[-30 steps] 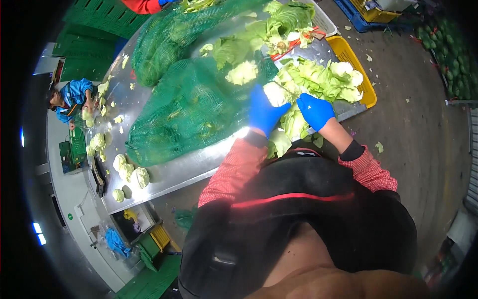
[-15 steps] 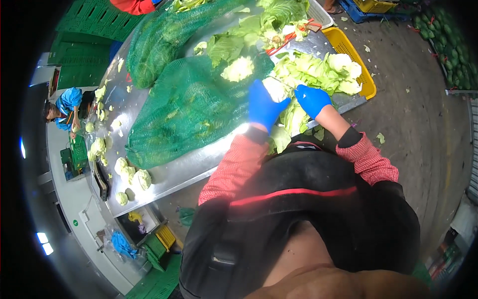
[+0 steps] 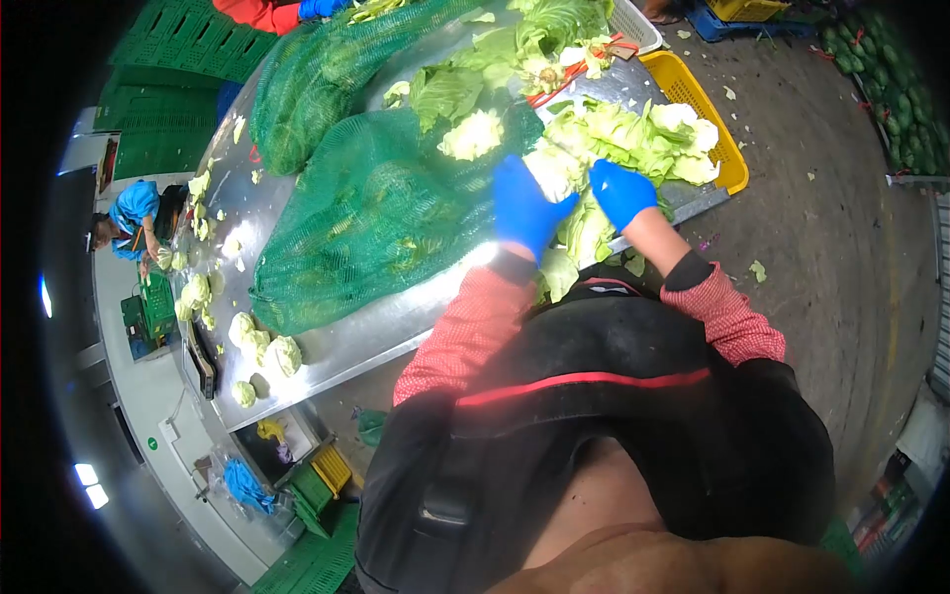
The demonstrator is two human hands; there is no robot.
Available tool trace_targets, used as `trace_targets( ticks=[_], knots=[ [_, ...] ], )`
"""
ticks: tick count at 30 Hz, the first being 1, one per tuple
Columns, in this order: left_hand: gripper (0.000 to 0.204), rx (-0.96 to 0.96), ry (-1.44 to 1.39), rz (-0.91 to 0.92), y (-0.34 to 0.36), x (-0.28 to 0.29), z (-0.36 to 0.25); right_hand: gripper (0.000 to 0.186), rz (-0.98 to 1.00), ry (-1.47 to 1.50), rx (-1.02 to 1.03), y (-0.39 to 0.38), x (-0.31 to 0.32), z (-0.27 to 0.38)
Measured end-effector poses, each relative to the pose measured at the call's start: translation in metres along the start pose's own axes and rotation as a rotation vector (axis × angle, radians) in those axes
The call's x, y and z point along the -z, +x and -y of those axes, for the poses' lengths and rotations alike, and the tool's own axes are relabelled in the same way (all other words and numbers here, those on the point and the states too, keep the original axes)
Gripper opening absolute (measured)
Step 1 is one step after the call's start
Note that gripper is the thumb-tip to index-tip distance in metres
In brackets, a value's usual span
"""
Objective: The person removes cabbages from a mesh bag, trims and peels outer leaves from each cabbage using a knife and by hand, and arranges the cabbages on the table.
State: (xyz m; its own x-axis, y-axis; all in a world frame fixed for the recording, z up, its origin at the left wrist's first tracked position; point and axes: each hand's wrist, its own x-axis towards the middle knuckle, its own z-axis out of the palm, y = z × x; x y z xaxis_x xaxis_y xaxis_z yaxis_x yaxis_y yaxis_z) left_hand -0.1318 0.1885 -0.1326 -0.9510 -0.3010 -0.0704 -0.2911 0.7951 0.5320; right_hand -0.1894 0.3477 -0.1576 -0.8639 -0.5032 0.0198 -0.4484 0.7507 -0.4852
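My left hand [image 3: 529,206], in a blue glove, is closed around the side of a pale cabbage [image 3: 556,172] at the table's near edge. Close on the right, my gloved right hand [image 3: 621,194] has its fingers curled in beside that cabbage; what they hold is hidden. Loose green cabbage leaves [image 3: 658,144] are heaped beyond my right hand, and more leaves hang below the two hands. A trimmed cabbage [image 3: 472,136] rests on the green mesh bag [image 3: 371,223], which lies left of my left hand with cabbages inside.
A metal table [image 3: 361,348] carries another filled mesh bag [image 3: 297,109] and several small cabbages [image 3: 282,356] at its left. A yellow crate [image 3: 730,163] stands at the right edge. One co-worker in blue [image 3: 134,208] is at the far left; another's red sleeve [image 3: 262,14] shows at the top.
My right hand has turned slightly and its fingers have drawn back from the cabbage's top. The left hand keeps its place. The red-sleeved co-worker's gloved hand has come further into view.
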Motion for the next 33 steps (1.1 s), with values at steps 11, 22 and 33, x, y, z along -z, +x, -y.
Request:
trace_targets(
  ticks=[11, 22, 33],
  knots=[
    [0.107, -0.05, -0.108, 0.008, -0.006, -0.006, 0.018, 0.034, -0.078, -0.035, 0.037, 0.041, 0.009, 0.037],
    [0.086, 0.018, -0.641, -0.039, -0.013, 0.005, 0.046, 0.027, 0.067, 0.022, -0.07, 0.05, 0.0, -0.001],
    [0.074, 0.332, -1.766, 0.259, 0.0, 0.045, 0.019, 0.037, -0.409, 0.068, -0.046, 0.053, 0.063, -0.015]
  ],
)
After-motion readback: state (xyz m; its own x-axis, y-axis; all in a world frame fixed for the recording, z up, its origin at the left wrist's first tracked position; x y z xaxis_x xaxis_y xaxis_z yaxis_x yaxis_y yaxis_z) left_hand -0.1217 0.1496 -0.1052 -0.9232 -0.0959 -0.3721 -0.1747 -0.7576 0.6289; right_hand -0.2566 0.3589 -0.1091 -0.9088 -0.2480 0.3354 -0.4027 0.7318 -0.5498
